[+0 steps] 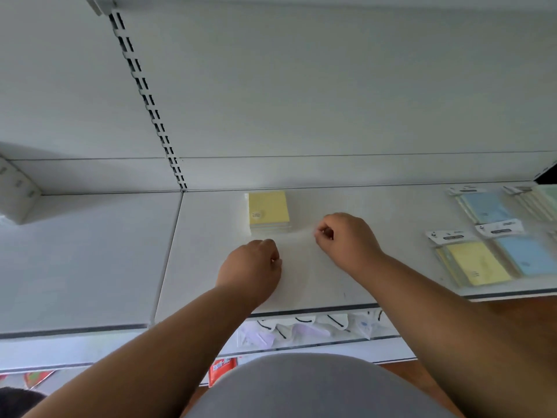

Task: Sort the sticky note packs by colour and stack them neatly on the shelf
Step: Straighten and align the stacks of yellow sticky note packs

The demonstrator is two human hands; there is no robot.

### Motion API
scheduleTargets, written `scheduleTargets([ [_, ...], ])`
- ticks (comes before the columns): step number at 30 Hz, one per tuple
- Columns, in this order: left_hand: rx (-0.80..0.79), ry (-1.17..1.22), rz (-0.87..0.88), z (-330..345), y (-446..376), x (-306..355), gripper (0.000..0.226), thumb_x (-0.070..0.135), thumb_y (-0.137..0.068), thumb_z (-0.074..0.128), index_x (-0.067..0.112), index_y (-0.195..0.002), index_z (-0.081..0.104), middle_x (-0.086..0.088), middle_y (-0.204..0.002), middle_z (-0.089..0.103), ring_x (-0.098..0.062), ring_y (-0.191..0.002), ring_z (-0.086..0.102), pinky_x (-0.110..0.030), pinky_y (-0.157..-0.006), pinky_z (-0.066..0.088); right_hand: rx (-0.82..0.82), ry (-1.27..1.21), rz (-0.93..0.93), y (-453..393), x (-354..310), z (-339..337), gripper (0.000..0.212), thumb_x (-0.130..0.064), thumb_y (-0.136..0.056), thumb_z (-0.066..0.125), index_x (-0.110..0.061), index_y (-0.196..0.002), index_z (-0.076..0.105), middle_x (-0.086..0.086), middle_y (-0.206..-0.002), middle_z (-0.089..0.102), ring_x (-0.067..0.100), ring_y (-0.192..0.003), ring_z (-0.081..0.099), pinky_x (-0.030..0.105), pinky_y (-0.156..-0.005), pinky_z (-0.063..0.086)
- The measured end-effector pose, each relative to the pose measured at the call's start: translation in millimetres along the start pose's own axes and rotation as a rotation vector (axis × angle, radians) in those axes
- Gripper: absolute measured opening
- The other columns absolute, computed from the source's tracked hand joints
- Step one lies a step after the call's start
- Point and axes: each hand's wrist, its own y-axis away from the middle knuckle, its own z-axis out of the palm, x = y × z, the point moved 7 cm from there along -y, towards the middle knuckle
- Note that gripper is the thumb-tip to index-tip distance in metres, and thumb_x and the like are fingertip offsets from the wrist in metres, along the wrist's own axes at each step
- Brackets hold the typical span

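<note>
On the left, the white shelf (90, 260) runs bare up to the slotted upright (150, 107) in the back panel. Just right of that, a stack of sticky note packs (269, 211) with a yellow one on top sits near the back of the shelf, squared up, with paler edges showing beneath it. In front of it, the left hand (251, 265) hovers low over the shelf, fingers curled under; whether they pinch anything cannot be told. The right hand (343, 236) sits just beside the stack's front right corner, fingers curled in too, and something faint and clear blurs at its fingertips, too hazy to name. The two hands are apart, neither on the stack. Further right, a yellow pack (474, 263) lies near the front edge, a blue pack (526, 256) just beside it, another blue pack (483, 206) behind, and green packs (545, 200) fan out at the far right edge. Below the shelf lip, pale purple packets (262, 336) hang on a lower tier.
</note>
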Motion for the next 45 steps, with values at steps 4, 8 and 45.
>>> scheduleTargets([
  [4,-0.019,0.013,0.087,17,-8,45,0.012,0.030,-0.090,0.051,0.022,-0.093,0.060,0.004,-0.093,0.061,-0.021,-0.087,0.058,-0.029,-0.073,0.046,0.031,-0.003,0.028,17,21,-30,0.013,-0.025,-0.087,0.060,-0.017,-0.084,0.070,-0.003,-0.080,0.066,0.015,-0.072,0.059,0.027,-0.066,0.048],
  [8,-0.028,0.032,0.127,40,-16,96,0.011,0.030,-0.089,0.050,0.024,-0.091,0.059,0.005,-0.091,0.062,-0.020,-0.085,0.059,-0.031,-0.073,0.050,0.069,0.022,0.082,39,62,-68,0.013,-0.023,-0.087,0.058,-0.018,-0.082,0.069,-0.004,-0.078,0.065,0.015,-0.071,0.059,0.030,-0.065,0.050],
  [45,0.276,0.437,-0.115,62,17,149,0.031,0.005,-0.089,0.052,0.018,-0.116,0.057,0.004,-0.110,0.061,-0.017,-0.101,0.058,-0.029,-0.086,0.048,-0.061,-0.639,0.370,84,100,-42,0.039,-0.027,-0.095,0.057,-0.022,-0.131,0.043,-0.008,-0.120,0.060,0.015,-0.109,0.058,0.027,-0.090,0.043],
])
